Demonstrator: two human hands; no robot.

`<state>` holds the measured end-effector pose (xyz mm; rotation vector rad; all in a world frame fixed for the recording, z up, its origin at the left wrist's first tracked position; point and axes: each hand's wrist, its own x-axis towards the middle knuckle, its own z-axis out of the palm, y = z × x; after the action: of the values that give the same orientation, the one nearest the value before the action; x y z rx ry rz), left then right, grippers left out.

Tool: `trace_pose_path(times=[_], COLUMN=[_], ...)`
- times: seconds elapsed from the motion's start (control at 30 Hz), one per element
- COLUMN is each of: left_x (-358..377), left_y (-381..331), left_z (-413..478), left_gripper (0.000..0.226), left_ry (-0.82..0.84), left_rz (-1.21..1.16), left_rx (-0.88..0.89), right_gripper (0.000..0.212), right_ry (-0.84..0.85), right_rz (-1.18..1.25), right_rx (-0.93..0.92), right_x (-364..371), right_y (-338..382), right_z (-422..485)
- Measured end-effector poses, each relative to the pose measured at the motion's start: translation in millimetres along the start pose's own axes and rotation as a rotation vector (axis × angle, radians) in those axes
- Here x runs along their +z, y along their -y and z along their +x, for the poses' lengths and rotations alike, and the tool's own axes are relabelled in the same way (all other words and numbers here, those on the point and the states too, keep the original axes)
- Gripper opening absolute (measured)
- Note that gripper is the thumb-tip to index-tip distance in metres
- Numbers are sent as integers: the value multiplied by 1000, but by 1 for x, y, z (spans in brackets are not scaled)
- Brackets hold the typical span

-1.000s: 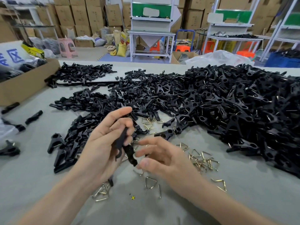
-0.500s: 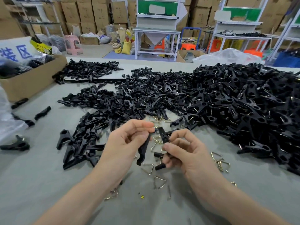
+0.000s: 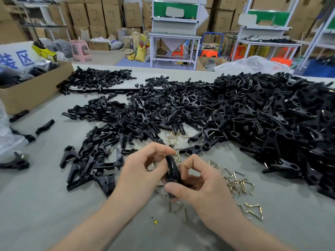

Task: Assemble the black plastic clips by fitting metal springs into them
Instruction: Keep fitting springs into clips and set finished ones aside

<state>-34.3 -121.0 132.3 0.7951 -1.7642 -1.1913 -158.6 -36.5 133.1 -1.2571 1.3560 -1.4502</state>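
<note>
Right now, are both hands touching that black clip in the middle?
Touching. The head view shows the left hand and right hand both pinching the black clip between their fingers.

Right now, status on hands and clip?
Left hand and right hand both grip the black clip. Spring seating hidden. Loose springs beside; nothing blocking.

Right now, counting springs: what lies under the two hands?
Bent metal springs show on the table below the clip that the left hand and right hand hold; any beneath the palms are covered.

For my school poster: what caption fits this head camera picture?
Left hand and right hand grip one black plastic clip above loose metal springs on the table.
</note>
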Motion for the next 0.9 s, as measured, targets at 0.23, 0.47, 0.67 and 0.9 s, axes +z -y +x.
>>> trace_pose_path(times=[0.23,0.47,0.67,0.9], left_x=[2,8,8,8], left_y=[-1,-5,-9,-10], left_z=[4,1,2,2], left_gripper=[25,22,35,40], left_ry=[73,131,79,111], left_rz=[-535,-694,-665,-648], left_rx=[-259,-359,-411,-417], right_gripper=[29,14,20,32], right_ry=[-129,-145,-198,-189], right_rz=[208,239,-61,-191], right_rx=[27,53,-71,-136], right_x=[-8,-11,-16,-16], right_y=[-1,-3,-8,-8], right_z=[8,11,12,11])
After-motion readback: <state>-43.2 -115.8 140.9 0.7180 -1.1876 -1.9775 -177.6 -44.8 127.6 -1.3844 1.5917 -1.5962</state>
